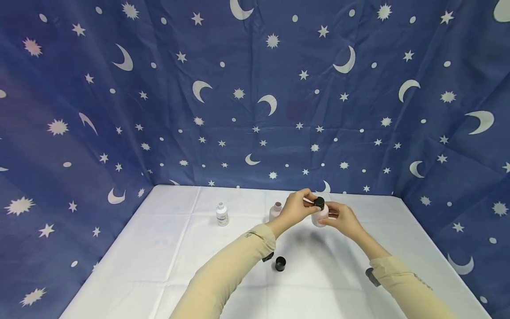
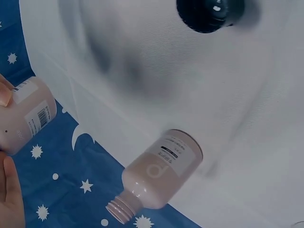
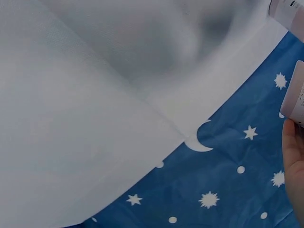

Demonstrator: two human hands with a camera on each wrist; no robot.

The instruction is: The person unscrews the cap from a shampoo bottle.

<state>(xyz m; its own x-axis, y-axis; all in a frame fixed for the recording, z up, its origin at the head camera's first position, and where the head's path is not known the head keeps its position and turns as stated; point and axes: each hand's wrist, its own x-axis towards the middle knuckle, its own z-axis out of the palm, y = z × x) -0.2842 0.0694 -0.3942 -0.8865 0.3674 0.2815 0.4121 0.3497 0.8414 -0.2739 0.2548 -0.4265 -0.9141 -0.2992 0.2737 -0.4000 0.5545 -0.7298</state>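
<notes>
While the right hand (image 1: 345, 220) grips a pale pink, smooth-walled round bottle (image 1: 319, 219) by its body, the left hand (image 1: 294, 208) pinches the black cylindrical cap (image 1: 319, 203) at its top between thumb and fingers. The gripped bottle is held up over the table (image 1: 179, 248), which is draped in white, creased, finely woven cloth; a printed label with a barcode shows on its curved side. Just beyond the left wrist stands a second pink, glossy bottle (image 2: 159, 173) with sloping shoulders and a bare, ridged screw neck. Nearer the person lies a loose black round cap (image 1: 280, 264), its hollow side showing. Farther left stands a small white bottle (image 1: 222, 214) with a narrow uncovered neck and bluish print on its label.
</notes>
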